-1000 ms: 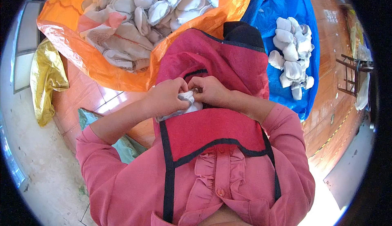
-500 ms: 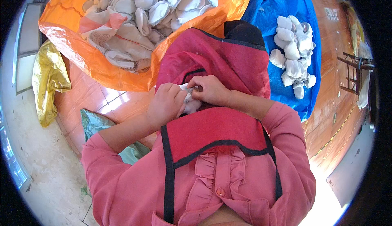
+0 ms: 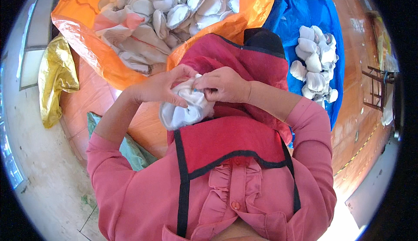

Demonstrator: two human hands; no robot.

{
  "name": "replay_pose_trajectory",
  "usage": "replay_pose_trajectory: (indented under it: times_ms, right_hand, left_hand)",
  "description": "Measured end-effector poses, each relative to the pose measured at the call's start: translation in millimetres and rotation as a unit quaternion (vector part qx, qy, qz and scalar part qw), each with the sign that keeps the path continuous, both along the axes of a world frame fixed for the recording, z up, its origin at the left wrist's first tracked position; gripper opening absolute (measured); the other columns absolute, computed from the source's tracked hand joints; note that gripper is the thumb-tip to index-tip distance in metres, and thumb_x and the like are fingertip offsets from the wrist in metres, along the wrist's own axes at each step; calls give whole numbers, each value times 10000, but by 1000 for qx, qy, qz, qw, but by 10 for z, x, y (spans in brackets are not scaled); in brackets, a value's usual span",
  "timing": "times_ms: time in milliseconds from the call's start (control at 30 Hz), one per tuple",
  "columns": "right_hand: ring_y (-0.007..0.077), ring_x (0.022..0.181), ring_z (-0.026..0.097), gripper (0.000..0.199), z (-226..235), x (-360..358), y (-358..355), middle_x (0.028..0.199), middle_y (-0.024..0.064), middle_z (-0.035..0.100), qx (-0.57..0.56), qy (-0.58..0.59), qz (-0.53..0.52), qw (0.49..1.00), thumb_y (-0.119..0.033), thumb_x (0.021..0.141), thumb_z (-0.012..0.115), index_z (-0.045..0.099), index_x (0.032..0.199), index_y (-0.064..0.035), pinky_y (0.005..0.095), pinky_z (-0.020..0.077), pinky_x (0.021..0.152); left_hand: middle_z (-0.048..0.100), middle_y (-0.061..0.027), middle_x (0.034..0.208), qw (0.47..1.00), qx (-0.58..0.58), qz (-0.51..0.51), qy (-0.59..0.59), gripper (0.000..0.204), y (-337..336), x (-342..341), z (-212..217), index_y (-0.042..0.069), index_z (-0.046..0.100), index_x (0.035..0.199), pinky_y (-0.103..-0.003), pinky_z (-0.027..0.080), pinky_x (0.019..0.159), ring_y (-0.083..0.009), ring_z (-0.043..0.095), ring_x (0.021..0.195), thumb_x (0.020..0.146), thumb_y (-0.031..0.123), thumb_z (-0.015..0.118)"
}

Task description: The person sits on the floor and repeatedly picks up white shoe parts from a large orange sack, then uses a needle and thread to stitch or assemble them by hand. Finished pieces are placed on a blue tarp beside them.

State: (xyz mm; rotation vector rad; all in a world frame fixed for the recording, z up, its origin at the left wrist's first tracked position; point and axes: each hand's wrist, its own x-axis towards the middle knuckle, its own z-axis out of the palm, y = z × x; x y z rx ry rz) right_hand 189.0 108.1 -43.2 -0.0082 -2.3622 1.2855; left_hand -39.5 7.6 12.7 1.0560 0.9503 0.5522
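Note:
A white padded fabric piece (image 3: 185, 112), soft and rounded with puffy lobes, is held over my lap in both hands. My left hand (image 3: 163, 85) grips its upper left side, the thumb lying across the front and the fingers behind. On the other side my right hand (image 3: 224, 84) is closed, with thumb and fingers pinching the upper right edge; the fingertips are partly hidden. Under the piece lies my red apron (image 3: 244, 69) with black trim.
Ahead, an open orange sack (image 3: 93, 56) holds many white padded pieces (image 3: 178, 15). To the right, a blue plastic sheet (image 3: 285, 15) bears a heap of white pieces (image 3: 314, 62). A yellow bag (image 3: 56, 82), a green bag (image 3: 135, 152) and a dark metal rack (image 3: 376, 86) stand around.
Both hands have moved up and a little away from my body. My left hand has opened out around the padded piece, which now shows much more of its surface.

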Motion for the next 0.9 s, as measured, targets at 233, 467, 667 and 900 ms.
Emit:
replay_pose_trajectory:
  times_ms: [233,467,667,900]
  right_hand:
    - [291,796,673,284,-65,54,14,959,83,690,68,30,42,996,-144,755,691,650,1036,-132,394,544,676]
    - [258,1063,591,284,-78,34,111,1222,77,640,110,-55,-73,990,-74,818,604,671,1093,-90,380,449,950]
    - [293,968,626,266,-131,80,-78,1075,141,665,34,-141,-158,977,-98,867,548,674,1096,-50,410,482,856]
    - [319,823,668,265,-140,114,-226,911,202,675,-283,-235,-162,916,-132,942,528,651,1155,-35,387,515,737]
  left_hand:
    - [558,-113,1296,977,40,-112,175,949,75,177,58,76,386,1426,-353,435,1029,-263,547,1212,601,163,849]
    - [582,-200,1246,865,149,159,452,641,-23,311,-153,93,499,1321,-427,496,940,-368,597,1131,724,190,710]
    - [574,-211,1240,821,205,269,461,672,-158,639,-159,42,450,1356,-407,471,972,-338,589,1142,745,131,715]
    - [611,-177,1171,885,111,417,172,503,-276,852,-348,19,431,1336,-358,514,852,-230,635,1032,861,30,593]
